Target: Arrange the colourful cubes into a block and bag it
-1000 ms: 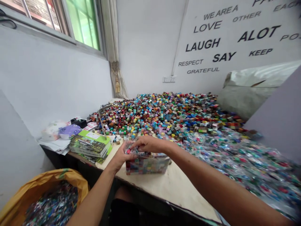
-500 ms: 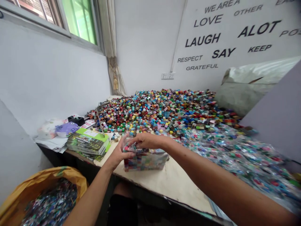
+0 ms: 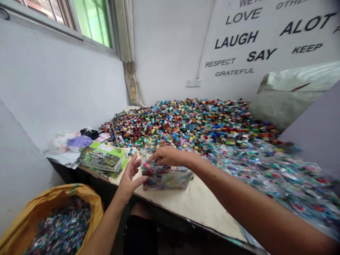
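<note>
A box-shaped clear plastic pack (image 3: 167,180) of small colourful blocks stands on the pale tabletop in front of me. My right hand (image 3: 166,156) reaches over its top at the left end, fingers bent down and close together. Their tips are partly hidden among the contents, so what they grip, if anything, does not show. Beside the pack's left end, my left hand (image 3: 130,177) is open with fingers spread. Its thumb points at the pack's near left corner; I cannot tell whether it touches.
A large heap of loose blocks (image 3: 186,120) lies behind the pack. Several filled clear bags (image 3: 265,177) spread to the right. Booklets (image 3: 102,159) are stacked at left, near a purple packet (image 3: 79,142). A yellow sack (image 3: 95,202) stands below the table's left edge.
My left hand has come away from the pack's left end, and its fingers have spread. My right hand stays over the top. The whole view has shifted slightly.
</note>
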Action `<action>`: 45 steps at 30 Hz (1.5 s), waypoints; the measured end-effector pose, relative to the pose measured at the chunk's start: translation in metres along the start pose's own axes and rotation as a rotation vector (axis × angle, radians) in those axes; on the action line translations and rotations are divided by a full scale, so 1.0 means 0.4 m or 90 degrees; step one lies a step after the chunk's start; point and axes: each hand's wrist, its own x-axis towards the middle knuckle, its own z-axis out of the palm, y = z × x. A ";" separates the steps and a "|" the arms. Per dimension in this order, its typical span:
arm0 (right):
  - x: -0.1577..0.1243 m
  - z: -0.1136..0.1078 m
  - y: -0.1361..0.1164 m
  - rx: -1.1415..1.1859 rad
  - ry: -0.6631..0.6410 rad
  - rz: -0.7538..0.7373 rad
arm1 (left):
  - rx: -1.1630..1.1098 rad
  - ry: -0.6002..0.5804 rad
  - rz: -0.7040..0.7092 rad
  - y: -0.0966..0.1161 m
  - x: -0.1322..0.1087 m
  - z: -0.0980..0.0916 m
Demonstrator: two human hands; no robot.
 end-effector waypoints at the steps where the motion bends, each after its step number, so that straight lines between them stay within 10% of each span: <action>1: 0.000 -0.002 0.000 0.008 0.000 0.001 | 0.007 0.017 0.007 -0.002 -0.008 0.003; 8: -0.066 -0.057 -0.006 0.077 0.138 0.038 | 0.104 0.284 0.075 -0.028 -0.122 0.055; 15: -0.361 -0.087 0.018 0.061 0.414 0.105 | 0.248 -0.104 0.128 -0.044 -0.175 0.240; 23: -0.697 0.237 0.260 -0.007 0.347 0.577 | 0.285 -0.377 0.151 -0.119 -0.077 0.528; 30: -0.692 0.439 0.334 -0.100 0.381 0.687 | 0.680 -0.369 0.129 -0.167 0.066 0.714; 35: -0.664 0.449 0.365 -0.025 0.490 0.656 | 0.728 -0.382 0.133 -0.202 0.080 0.736; 45: -0.707 0.487 0.255 0.508 0.874 0.544 | 0.597 -0.483 0.102 -0.166 0.007 0.618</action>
